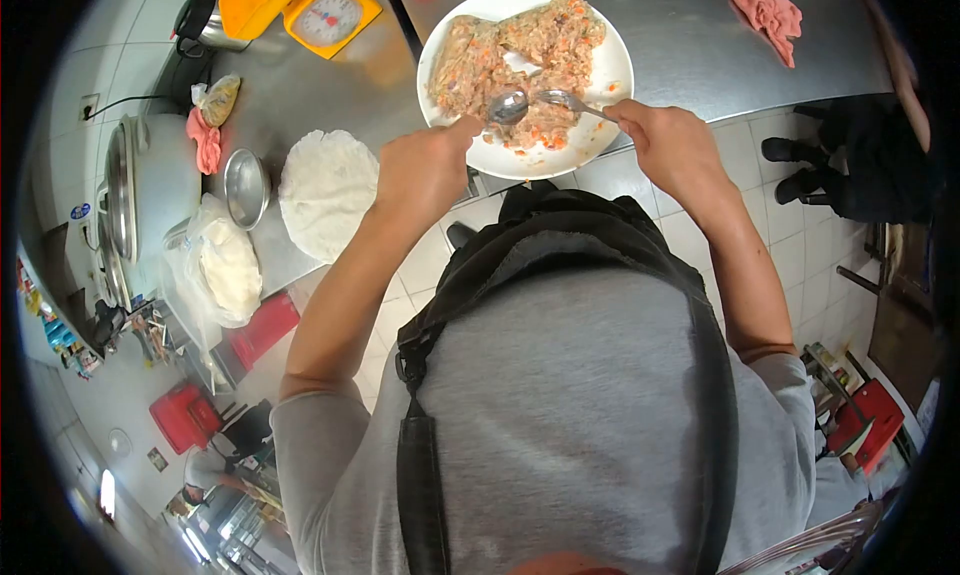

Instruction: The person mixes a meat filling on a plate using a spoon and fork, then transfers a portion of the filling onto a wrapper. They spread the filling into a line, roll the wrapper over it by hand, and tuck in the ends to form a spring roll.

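A large white plate (607,135) holds a mound of minced, pinkish filling (470,70) with orange bits. It stands at the metal table's front edge. In my left hand (425,170), closed at the plate's left side, is a metal spoon (508,107) whose bowl rests against the filling. My right hand (675,147) grips the handle of a second metal spoon (562,99) at the plate's right side; its head meets the filling close to the first one. Left of my left arm lies a flat, round white sheet of dough (328,195).
A metal bowl (246,188) and a plastic bag of white dough (230,265) sit to the left. Farther back are a yellow scale (330,17) and a pink cloth (203,141). Another pink cloth (768,17) lies at right. A person (860,160) in dark clothes is at the right.
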`<state>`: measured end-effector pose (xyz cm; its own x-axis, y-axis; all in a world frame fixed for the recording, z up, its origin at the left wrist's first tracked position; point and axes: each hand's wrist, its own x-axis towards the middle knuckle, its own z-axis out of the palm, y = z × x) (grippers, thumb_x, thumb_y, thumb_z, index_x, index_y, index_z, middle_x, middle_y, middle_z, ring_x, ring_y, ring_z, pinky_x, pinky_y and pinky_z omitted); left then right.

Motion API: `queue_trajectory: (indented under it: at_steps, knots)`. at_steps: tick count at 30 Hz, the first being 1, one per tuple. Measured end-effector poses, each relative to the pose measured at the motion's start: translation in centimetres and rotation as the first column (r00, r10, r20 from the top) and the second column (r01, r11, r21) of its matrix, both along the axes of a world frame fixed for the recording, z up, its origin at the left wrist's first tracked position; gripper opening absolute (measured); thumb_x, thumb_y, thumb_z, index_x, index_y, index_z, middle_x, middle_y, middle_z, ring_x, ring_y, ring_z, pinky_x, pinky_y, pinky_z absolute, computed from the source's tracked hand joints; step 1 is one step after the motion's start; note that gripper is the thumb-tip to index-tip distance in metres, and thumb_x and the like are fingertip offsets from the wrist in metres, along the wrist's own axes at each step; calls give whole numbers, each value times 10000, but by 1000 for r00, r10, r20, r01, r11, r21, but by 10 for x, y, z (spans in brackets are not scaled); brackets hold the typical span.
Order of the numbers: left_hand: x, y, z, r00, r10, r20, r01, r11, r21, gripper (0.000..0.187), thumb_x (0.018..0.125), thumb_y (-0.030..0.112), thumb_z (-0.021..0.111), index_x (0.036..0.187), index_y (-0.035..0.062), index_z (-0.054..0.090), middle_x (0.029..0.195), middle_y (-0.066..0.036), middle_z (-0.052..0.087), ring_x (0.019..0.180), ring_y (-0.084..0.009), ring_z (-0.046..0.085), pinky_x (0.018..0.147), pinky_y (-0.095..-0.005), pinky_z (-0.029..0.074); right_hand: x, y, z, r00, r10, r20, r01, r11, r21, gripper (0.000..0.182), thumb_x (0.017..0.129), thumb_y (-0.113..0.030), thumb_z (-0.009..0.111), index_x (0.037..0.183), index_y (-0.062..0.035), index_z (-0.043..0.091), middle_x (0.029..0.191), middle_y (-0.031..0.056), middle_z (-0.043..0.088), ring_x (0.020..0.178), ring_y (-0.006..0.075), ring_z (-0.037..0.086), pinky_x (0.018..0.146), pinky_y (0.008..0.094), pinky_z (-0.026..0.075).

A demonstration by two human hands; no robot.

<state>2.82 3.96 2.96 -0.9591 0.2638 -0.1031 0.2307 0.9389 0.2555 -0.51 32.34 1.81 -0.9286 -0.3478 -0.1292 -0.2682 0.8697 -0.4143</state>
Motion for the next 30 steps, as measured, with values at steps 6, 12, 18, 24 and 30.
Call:
queue_trajectory:
  at_steps: [6,12,18,24,30]
  knots:
    - [-6,7,-13,1000,-18,-6,18,998,-54,183,927,142,598,1081,178,691,798,-157,698,728,-370,675,634,-485,511,-4,1,-4,999,38,29,-40,997,63,246,948,-157,563,1126,-174,732,903,143,730,872,349,690,764,474,534]
    - [-6,9,38,996,7,-86,-9,1000,-25,168,913,153,614,1055,174,702,799,-152,698,736,-367,678,644,-475,515,-16,23,21,1000,16,-8,-16,999,-27,240,948,-178,581,1124,-181,744,941,121,737,903,332,688,783,467,533]
    - [2,7,3,997,-73,-5,73,997,38,181,867,92,604,1025,142,676,770,-151,687,721,-354,679,625,-478,509,-9,7,6,996,85,38,-86,996,12,227,959,-193,579,1116,-197,742,942,121,735,897,334,687,784,464,533]
    - [2,9,-2,995,-99,-18,100,994,53,166,836,57,587,980,109,650,733,-151,672,719,-352,677,624,-496,503,-7,13,16,997,42,61,-47,995,92,221,956,-195,582,1112,-191,739,933,122,731,903,336,685,781,464,533]
    - [-26,23,48,998,15,55,-14,1000,-27,144,946,200,570,1028,184,688,826,-122,707,803,-347,690,689,-490,512,-30,17,12,999,30,-23,-30,999,34,227,957,-190,579,1119,-178,737,951,120,727,940,334,680,790,465,531]
